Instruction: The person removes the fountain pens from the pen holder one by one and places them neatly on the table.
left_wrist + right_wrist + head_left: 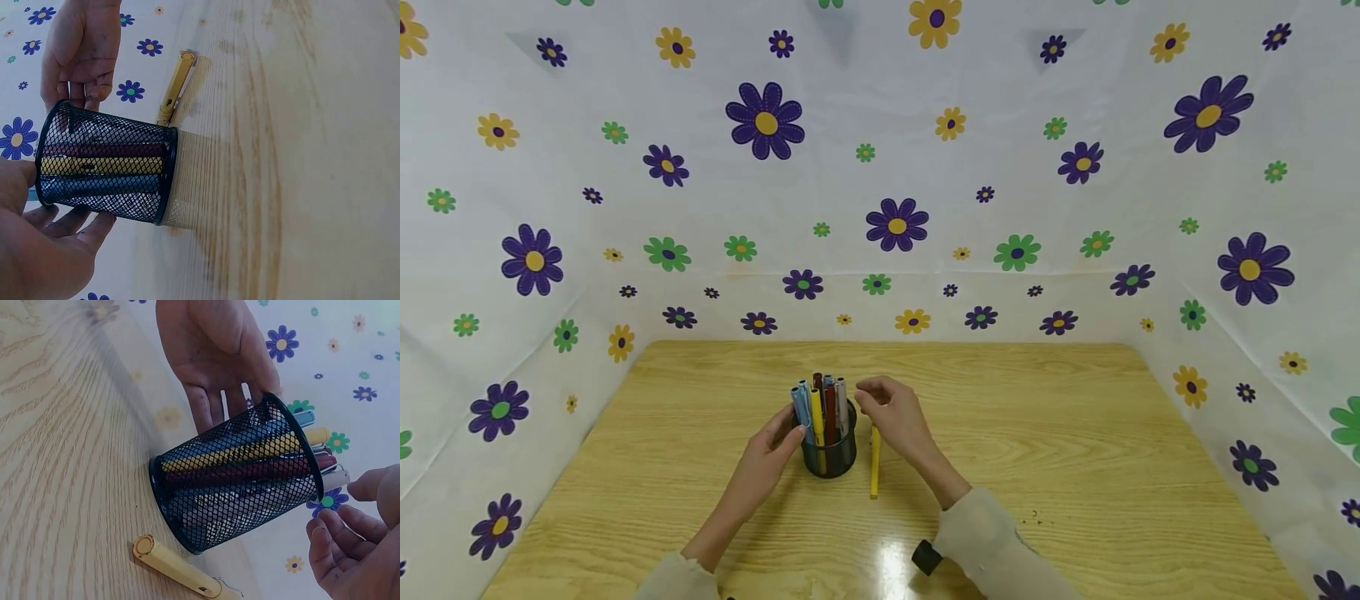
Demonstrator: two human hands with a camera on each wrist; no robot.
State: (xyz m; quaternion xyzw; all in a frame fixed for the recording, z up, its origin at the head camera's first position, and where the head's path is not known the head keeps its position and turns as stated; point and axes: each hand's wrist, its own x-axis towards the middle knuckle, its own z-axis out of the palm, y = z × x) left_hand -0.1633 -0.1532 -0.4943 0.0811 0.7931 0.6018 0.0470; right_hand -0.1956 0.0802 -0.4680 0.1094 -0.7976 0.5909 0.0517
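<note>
Black cylindrical mesh cup (pixel 829 460), lower centre, gripped by left hand (pixel 765 458). Right hand (pixel 897 419): empty, loosely curled, beside it. Yellow tubular pen (pixel 875 468): lower centre, on wood-grain bench (pixel 1037 425). Advised: steady cup upright.

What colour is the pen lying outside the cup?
The pen is yellow, clearest in the head view.
</note>
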